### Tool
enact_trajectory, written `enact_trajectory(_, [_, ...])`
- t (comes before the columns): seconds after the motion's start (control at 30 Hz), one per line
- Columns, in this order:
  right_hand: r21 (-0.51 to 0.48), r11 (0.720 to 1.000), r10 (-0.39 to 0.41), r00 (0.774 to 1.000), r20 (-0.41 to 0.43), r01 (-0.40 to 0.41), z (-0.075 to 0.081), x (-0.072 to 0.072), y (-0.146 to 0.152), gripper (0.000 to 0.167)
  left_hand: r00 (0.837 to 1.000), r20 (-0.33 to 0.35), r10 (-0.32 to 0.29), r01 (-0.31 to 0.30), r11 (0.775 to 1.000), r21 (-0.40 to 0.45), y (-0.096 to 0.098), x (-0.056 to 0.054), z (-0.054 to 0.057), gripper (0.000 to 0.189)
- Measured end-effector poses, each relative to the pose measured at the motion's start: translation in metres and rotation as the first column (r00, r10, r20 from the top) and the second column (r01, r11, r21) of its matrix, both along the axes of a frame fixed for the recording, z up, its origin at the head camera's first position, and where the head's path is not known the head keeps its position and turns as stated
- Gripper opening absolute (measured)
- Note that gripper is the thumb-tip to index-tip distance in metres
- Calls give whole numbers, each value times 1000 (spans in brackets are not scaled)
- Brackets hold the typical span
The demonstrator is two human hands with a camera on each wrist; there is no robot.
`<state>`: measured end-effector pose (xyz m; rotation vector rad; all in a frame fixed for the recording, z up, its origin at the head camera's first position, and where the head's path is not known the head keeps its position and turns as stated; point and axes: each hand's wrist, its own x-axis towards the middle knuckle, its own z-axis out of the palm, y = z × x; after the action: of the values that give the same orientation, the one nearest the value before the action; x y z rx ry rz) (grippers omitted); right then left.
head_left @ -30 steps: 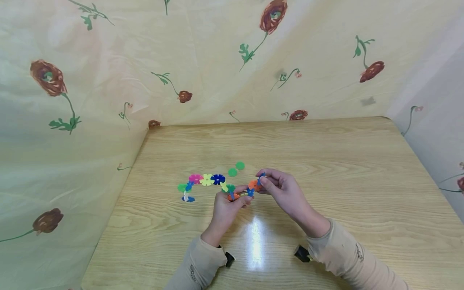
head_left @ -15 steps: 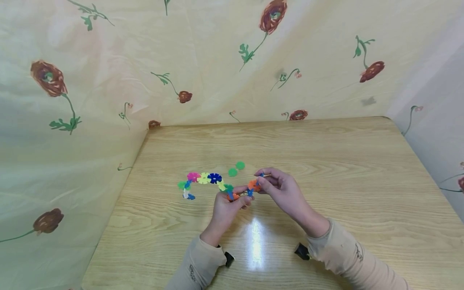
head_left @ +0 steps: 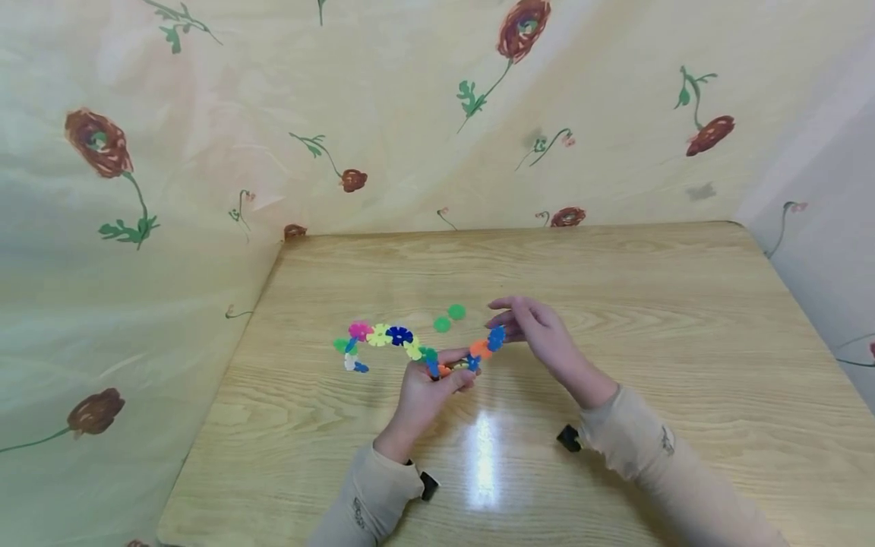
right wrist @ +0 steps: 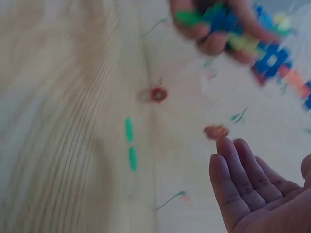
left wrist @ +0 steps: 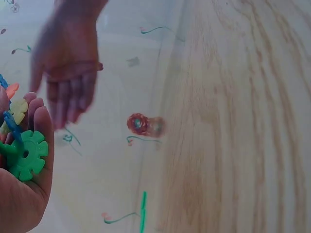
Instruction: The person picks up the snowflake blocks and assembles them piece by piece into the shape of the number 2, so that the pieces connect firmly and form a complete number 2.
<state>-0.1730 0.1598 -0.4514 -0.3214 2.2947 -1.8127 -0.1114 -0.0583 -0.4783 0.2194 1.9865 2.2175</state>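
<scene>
A curved chain of linked plastic flower discs (head_left: 399, 336) in pink, yellow, blue, green, orange and white is held above the table. My left hand (head_left: 425, 391) pinches it near its right part, thumb over the discs; some discs are hidden by the fingers. A green disc (left wrist: 27, 155) of the chain lies against the left palm in the left wrist view. At the chain's right end is a blue disc (head_left: 497, 338). Beside that end my right hand (head_left: 543, 334) is apart from the chain, its fingers (right wrist: 243, 177) extended and holding nothing.
Two loose green discs (head_left: 449, 318) lie on the wooden table (head_left: 649, 304) behind the hands. A flowered cloth (head_left: 396, 114) hangs along the back and left sides of the table.
The right hand has let go of the blue end disc, and its fingers have straightened and lifted slightly away. The left hand keeps its grip; the chain's left part shifted a little.
</scene>
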Motion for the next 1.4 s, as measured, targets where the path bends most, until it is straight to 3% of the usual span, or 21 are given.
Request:
enact_trajectory(0.1, [152,988,2,1000,7,-3,-13,-23,-2,49,1000,16,-14,14,1000,4,-1,2,1,36])
enact_trajectory(0.17, [276,961,17,1000,-21,-10,-21,-35,-6,39,1000,7,-27,27,1000,0,-1,3,1,36])
enact_trajectory(0.3, [487,873,92,991,-94,-35,-31,-56,-20,29,999,1,-46,46,999,-20,-1,6,0,35])
enact_trajectory(0.4, [601,796,169,979,-118,-65,-37,-69,-31,32,998,12,-59,59,998,-35,-1,7,-1,34])
enact_trajectory(0.57, [717,691,274,951,-144,-90,-42,-82,-43,40,998,0,-70,70,997,-39,-2,8,-3,36])
enact_trajectory(0.83, [802,594,369,906,-207,-59,-45,-87,-55,30,998,6,-70,70,997,-28,-1,11,1,38])
enact_trajectory(0.93, [804,593,353,911,-211,-44,-45,-86,-56,24,997,-27,-74,74,997,-3,-1,12,1,40])
enact_trajectory(1.0, [791,609,335,923,-192,-57,-45,-85,-55,23,997,-33,-76,76,997,-1,0,12,1,39])
enact_trajectory(1.2, [701,702,277,955,-107,-125,-44,-84,-50,18,997,3,-71,71,996,-53,0,12,2,36])
enact_trajectory(1.4, [608,784,234,967,-99,-127,-40,-74,-38,7,997,-5,-74,73,996,-51,0,11,0,36])
